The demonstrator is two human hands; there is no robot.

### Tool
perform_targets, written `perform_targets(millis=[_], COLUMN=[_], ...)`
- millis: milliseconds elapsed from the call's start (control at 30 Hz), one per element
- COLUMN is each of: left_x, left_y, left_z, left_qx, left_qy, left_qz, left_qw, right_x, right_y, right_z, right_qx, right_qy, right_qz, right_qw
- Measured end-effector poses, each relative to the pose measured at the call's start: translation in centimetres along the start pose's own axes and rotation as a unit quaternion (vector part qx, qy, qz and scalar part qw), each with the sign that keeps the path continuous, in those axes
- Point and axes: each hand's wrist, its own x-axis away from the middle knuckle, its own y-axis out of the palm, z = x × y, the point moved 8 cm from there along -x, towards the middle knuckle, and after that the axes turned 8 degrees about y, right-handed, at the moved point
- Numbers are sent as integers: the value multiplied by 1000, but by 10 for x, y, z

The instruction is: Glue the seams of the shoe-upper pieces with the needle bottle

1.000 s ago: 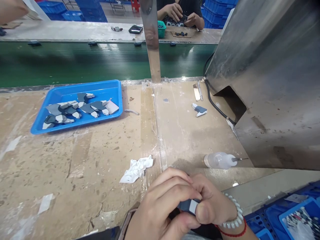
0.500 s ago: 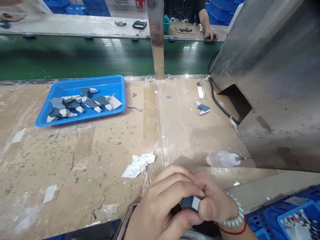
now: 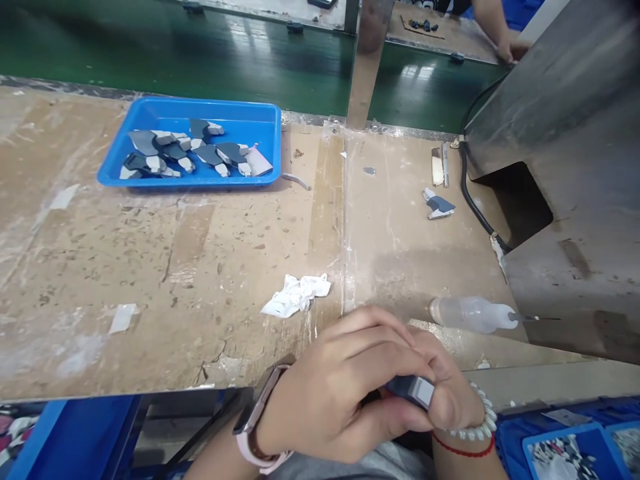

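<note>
Close to the table's front edge, my left hand and my right hand meet around a small dark blue-grey plastic piece with a light grey end. Fingers of both hands press on it, and much of the piece is hidden between them. Ahead of my hands lies a crumpled white cloth or tissue. To the right, a translucent squeeze bottle with a thin needle tip rests on its side. Farther off, a similar grey and white piece lies on the table.
A blue tray with several grey and white pieces stands at the back left. Behind it runs a green conveyor belt carrying dark parts. A metal housing bounds the right side. A co-worker's hand is across the belt. Blue bins flank the table below.
The view has tipped downward and shifted left, so the table sits higher and farther right in view. Both hands still hold the piece together, with little change in grip.
</note>
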Motion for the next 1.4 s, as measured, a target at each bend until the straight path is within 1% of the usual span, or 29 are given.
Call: perform_targets(millis=[100,233,300,500,667,833,900,1100,1267,1400], left_x=[0,0,1,1,1,0,0,0,-1,0], left_y=[-1,0,0,1,0,1,1,0,0,0], left_z=[2,3,3,3,2,1,1,2,1,0], left_qx=[0,1,2,0,1,4,5,16,12,14], left_qy=[10,25,30,24,21,20,20,16,19,17], left_qz=[1,-2,1,-4,-4,-8,-9,-7,-5,-5], left_qw=[1000,1000,1000,1000,1000,1000,1000,1000,1000,1000], right_x=[0,-1,0,0,-1,-3,-3,-2,-1,-2], right_y=[1,0,1,3,-1,2,2,10,6,6], right_z=[0,-1,1,0,3,3,0,1,1,3], right_qx=[31,-25,-32,10,-7,5,-14,-54,-70,-56], right_qy=[9,-12,-11,-2,9,7,-5,29,7,12], right_qz=[1,24,29,15,43,29,31,-33,-7,1], right_qw=[999,999,999,1000,999,1000,999,998,998,998])
